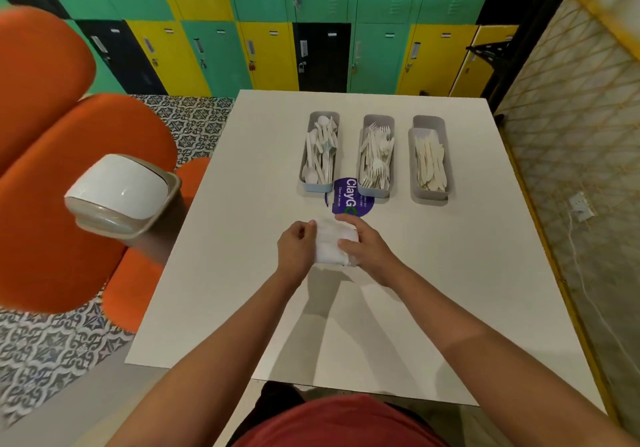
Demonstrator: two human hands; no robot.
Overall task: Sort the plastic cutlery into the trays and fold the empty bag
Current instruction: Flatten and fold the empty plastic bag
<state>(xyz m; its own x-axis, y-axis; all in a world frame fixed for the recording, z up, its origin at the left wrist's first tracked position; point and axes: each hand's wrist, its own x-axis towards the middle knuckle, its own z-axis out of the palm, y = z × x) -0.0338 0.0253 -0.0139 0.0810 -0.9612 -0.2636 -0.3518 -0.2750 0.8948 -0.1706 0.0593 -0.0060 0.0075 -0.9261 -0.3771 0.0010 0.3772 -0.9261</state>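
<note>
A: From the head view, where is the bag?

B: The bag [332,242], clear and crumpled into a small folded bundle, lies on the white tabletop [450,290] between both hands, just this side of a purple round sticker [349,197].

A: And the hands?

B: The left hand [296,247] pinches the bundle's left edge, its fingers [308,226] curled onto the plastic. The right hand [367,247] lies over the right side, thumb and fingers curled round the bag, grasping it.

A: The cutlery?

B: Three grey trays stand side by side past the sticker. The left tray [320,152] holds white spoons, the middle tray [375,155] holds white forks, and the right tray [429,159] holds cream knives. The left and middle trays overlap the sticker's far edge; the right one stands apart from it.

A: Anything round about?

B: An orange seat [69,169] to the left with a white lidded bin [117,197] before it, patterned floor tiles [52,349], and green, yellow and black lockers [270,30] behind the tabletop.
</note>
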